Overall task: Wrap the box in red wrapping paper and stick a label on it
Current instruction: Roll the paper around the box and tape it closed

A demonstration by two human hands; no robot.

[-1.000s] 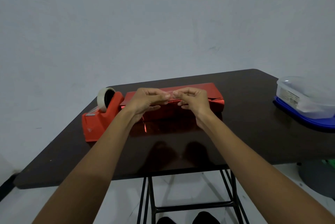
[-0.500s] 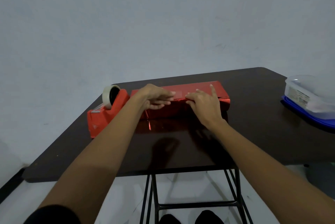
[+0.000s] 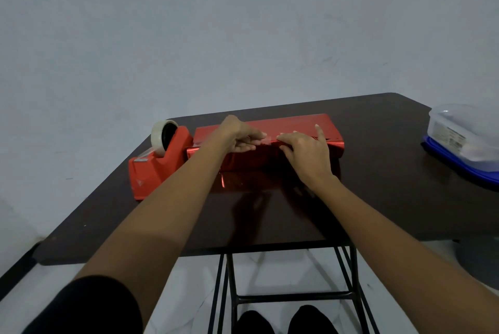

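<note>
A long box in shiny red wrapping paper (image 3: 299, 124) lies across the far middle of the dark table (image 3: 378, 185). My left hand (image 3: 237, 135) rests on the box's top near its left half, fingers pointing right. On the near top edge my right hand (image 3: 305, 148) lies flat, fingers spread. Between the two sets of fingertips a short strip of clear tape (image 3: 268, 139) lies on the paper seam. Neither hand grips anything.
A red tape dispenser (image 3: 158, 162) with a roll of clear tape stands left of the box, touching it. At the right table edge sits a clear plastic container (image 3: 464, 132) on a blue lid. Black metal table legs and my feet show below.
A second ago both hands held the tape strip pinched above the box. They have come down onto the box and flattened out, pressing the tape on the seam.
</note>
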